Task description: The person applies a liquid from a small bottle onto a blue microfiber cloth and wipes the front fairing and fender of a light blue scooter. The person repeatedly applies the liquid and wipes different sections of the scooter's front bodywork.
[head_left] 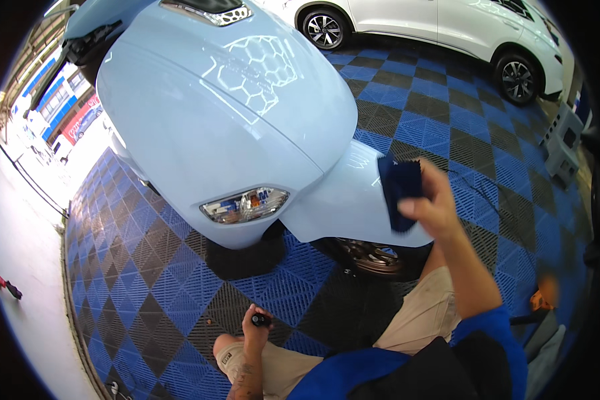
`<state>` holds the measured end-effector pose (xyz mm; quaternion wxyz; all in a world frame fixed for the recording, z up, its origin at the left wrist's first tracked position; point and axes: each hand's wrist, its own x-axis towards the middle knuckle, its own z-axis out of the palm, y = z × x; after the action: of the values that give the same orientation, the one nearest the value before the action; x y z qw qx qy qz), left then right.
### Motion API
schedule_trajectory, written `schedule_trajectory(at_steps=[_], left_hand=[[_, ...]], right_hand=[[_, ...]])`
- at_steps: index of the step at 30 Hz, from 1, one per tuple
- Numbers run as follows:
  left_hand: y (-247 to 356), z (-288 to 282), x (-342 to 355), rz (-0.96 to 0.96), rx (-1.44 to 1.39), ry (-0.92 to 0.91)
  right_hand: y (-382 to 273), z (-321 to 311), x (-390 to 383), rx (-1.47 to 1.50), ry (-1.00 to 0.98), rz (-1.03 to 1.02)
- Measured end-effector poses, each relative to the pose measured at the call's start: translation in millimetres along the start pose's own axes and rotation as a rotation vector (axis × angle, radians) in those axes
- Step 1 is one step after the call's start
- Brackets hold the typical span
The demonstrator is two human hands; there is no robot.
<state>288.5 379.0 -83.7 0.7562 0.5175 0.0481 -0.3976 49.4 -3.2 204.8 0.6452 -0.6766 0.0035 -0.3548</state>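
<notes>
While the right hand [435,200] pinches a dark blue cloth [400,187] over the scooter's pale blue front fender [347,200], contact hard to make out, left hand [252,331] curled round a small black object [261,321], mostly hidden.

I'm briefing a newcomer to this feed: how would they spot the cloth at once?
Start at the big pale blue scooter, then go right to its front fender above the wheel. The right hand there holds the cloth. It is dark navy with zigzag edges, far darker than the glossy pale fender behind it.
</notes>
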Motion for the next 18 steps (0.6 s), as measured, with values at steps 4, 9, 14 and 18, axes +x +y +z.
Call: schedule_trajectory(at_steps=[4,9,14,18], left_hand=[[18,62,-30,0.121,0.007,-0.097],[85,138,-54,0.57,0.447,-0.122],[139,185,-86,1.27,0.921,-0.031],[162,205,-100,1.627,1.143,-0.083]], right_hand=[[36,85,-62,0.625,0.108,0.535],[85,145,-93,0.934,0.202,0.988],[92,168,-103,1.113,0.133,1.008],[81,178,-96,1.118,0.075,0.956]])
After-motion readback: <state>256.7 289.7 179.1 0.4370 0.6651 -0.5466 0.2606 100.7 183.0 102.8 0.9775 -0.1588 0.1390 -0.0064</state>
